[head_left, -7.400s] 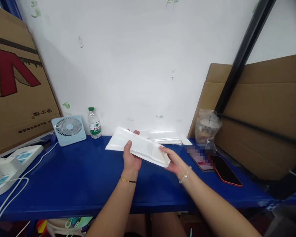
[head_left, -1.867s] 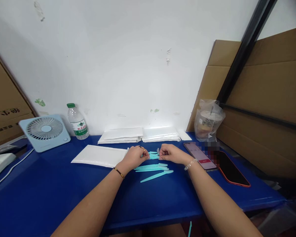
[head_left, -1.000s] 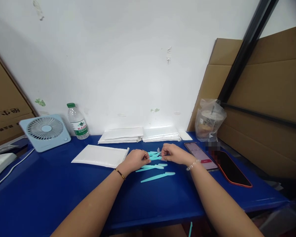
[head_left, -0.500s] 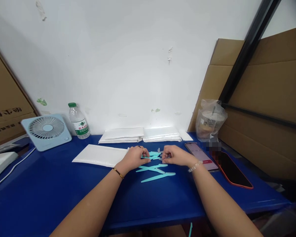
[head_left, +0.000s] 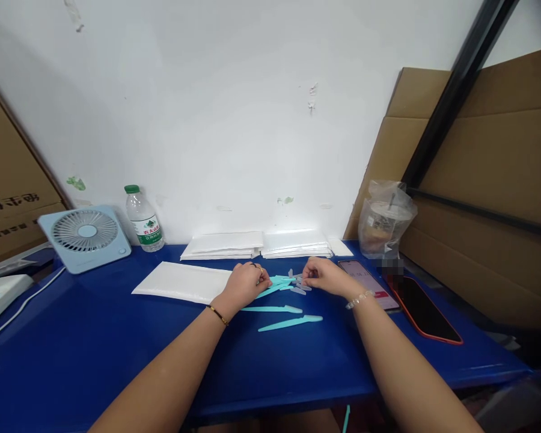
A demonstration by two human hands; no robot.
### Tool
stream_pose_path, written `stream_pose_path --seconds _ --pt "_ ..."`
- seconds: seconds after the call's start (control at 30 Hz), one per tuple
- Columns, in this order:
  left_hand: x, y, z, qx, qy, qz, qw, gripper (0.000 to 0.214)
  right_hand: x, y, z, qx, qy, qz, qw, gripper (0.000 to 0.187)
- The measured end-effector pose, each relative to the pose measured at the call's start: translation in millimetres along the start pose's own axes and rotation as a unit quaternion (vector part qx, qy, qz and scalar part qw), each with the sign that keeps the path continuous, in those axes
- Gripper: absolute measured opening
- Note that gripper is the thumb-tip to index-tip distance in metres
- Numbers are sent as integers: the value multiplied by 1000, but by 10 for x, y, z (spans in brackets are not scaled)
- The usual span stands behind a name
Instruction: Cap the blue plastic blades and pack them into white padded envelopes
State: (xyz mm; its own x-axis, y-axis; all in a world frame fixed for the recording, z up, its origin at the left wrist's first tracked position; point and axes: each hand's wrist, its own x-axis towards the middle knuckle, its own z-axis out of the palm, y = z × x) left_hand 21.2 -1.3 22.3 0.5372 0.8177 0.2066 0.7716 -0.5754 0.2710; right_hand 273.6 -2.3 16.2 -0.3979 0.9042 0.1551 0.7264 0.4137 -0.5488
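Observation:
Several teal eyebrow razors [head_left: 282, 281] lie heaped on the blue table, with two more laid out nearer me: a lower razor [head_left: 291, 323] and one just above it, its handle end by my left wrist. My left hand [head_left: 247, 284] is closed at the heap's left side, thumb and finger pinched on a razor there. Small translucent caps [head_left: 299, 290] are scattered at the heap's right end. Over these caps my right hand [head_left: 325, 276] is curled, fingertips together; whatever they hold is hidden.
A white padded envelope [head_left: 180, 282] lies left of my left hand. Stacks of white envelopes [head_left: 295, 242] rest against the wall. Two phones [head_left: 426, 310] are at right, with a bagged drink cup [head_left: 383, 222] behind. A fan [head_left: 88, 234] and water bottle [head_left: 144, 222] stand at left.
One of the two crossed razors has shifted up to the heap; the other now lies nearly level. My right hand has drawn slightly right and away, uncovering more caps.

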Motion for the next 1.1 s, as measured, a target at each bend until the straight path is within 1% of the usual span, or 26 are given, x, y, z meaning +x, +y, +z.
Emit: stream_pose_path --seconds 0.07,0.1,0.17,0.23,0.3,0.37,0.47,0.53,0.6,0.67,0.73,0.8,0.83,0.9,0.97,1.03,1.1 --pt "-23 16 -28 -14 -5 6 1000 26 -1 12 1 12 10 3 1000 13" --pt "-38 31 -33 -17 -17 20 999 28 -6 -2 6 17 6 -2 1000 14" --pt "-68 63 -23 -14 -53 59 997 30 -23 -60 23 27 -22 -18 999 15" --pt "-87 86 14 -5 -78 86 993 25 -41 -136 47 37 -63 -35 997 19" --pt "-87 97 61 -1 -79 84 993 19 -52 -200 76 44 -101 -52 992 22" --pt "-70 103 97 0 -69 68 995 18 -50 -237 99 44 -116 -68 990 22" --pt "-34 108 106 5 -52 49 997 21 -34 -229 97 45 -105 -78 990 19" --pt "-14 98 94 13 -36 38 999 21 -23 -183 69 40 -92 -72 992 19" --pt "-1 70 79 19 -22 20 999 20 -14 -118 33 31 -72 -53 996 19" --pt "1 36 62 10 -5 1 1000 20 -7 -53 4 34 -35 -26 998 20" --pt "-14 28 44 -14 15 -7 1000 26 -2 -12 -13 54 0 -1 999 20" --pt "-48 69 32 -44 19 15 999 38 -2 -5 -21 59 22 7 998 22" --pt "-72 107 33 -57 5 39 998 41 -4 -11 -25 53 28 4 998 21" --pt "-126 201 54 -77 -52 98 991 43 -11 -30 -37 33 35 -4 999 20" --pt "-172 285 97 -83 -109 132 982 39 -20 -46 -52 21 36 -8 999 20" --pt "-196 324 141 -79 -131 126 980 28 -28 -53 -70 27 25 -10 999 22" --pt "-198 305 164 -78 -125 102 984 18 -35 -66 -83 59 -1 -9 998 25"
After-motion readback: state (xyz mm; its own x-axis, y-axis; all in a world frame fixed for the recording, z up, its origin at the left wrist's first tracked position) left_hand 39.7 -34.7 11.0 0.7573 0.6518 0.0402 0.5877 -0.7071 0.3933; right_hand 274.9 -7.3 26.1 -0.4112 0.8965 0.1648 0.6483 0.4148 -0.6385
